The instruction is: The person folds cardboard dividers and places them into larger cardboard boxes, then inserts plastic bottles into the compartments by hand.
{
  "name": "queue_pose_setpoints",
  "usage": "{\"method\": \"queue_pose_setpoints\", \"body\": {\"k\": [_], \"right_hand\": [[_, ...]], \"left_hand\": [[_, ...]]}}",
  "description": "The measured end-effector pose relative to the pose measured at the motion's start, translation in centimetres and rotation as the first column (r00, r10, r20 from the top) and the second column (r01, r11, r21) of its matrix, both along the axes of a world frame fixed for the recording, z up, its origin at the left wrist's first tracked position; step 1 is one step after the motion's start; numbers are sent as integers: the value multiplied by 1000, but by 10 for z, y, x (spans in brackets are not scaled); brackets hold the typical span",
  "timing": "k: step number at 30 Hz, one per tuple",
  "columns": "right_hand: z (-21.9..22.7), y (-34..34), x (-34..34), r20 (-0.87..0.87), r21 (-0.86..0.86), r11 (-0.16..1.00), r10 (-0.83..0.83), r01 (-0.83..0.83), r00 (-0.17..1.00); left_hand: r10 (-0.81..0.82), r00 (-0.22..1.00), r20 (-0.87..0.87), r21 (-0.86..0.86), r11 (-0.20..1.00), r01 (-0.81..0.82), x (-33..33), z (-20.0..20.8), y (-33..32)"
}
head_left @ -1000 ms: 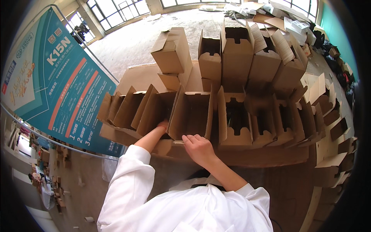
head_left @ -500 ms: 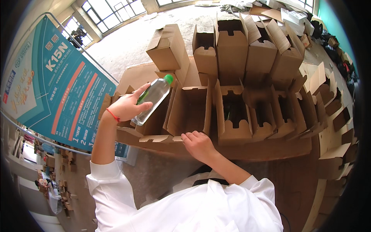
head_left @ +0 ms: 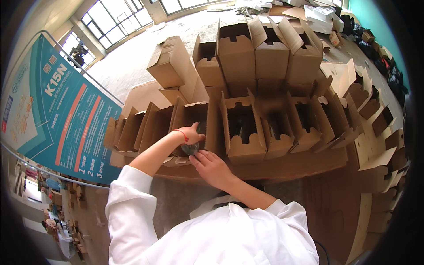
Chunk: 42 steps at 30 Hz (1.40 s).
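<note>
- At far left, a blue-and-white banner (head_left: 57, 110) leans in a metal frame.
- Beside it, narrow open cartons (head_left: 126, 132) stand along the counter (head_left: 282, 162); behind them rises a taller brown carton (head_left: 170, 66) with its top folded down.
- The left hand (head_left: 190, 134), a red cord at its wrist, closes its fingers around a clear bottle (head_left: 190, 150), index finger stretched out.
- The bottle lies tilted at the mouth of an open carton (head_left: 215, 132), base toward the person, its far end hidden by the hand.
- The right hand (head_left: 213, 169) lies by the bottle's base, fingers close together; whether they grip anything, I cannot tell.
- Next, a notched carton (head_left: 245, 150) stands open, and tall open cartons (head_left: 236, 55) stand behind.
- At far right are more open cartons (head_left: 375, 163).
</note>
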State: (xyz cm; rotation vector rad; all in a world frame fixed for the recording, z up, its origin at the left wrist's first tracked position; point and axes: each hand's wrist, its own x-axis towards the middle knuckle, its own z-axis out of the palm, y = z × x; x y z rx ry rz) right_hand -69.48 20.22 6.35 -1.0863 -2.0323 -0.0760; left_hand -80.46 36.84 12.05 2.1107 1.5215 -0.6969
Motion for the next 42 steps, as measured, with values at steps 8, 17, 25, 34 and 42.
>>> {"method": "queue_pose_setpoints", "body": {"k": [8, 17, 25, 34, 42], "right_hand": [[-6, -9, 19, -26, -51, 995, 82, -84, 996], [-39, -38, 20, -203, -65, 950, 287, -305, 936], [-15, -2, -2, 2, -193, 981, -31, 31, 1000], [-25, 23, -24, 64, -301, 923, -232, 241, 971], [31, 17, -43, -113, -43, 853, -522, 520, 846]], "left_hand": [[123, 990, 70, -73, 990, -118, 33, -83, -16], [-109, 382, 918, 359, 637, -682, -15, 3, -106], [-207, 534, 820, 542, 582, -607, -40, -32, -144], [-388, 596, 703, 652, 686, -322, -59, -80, -122], [-462, 598, 655, 681, 705, -201, -76, -93, -115]]}}
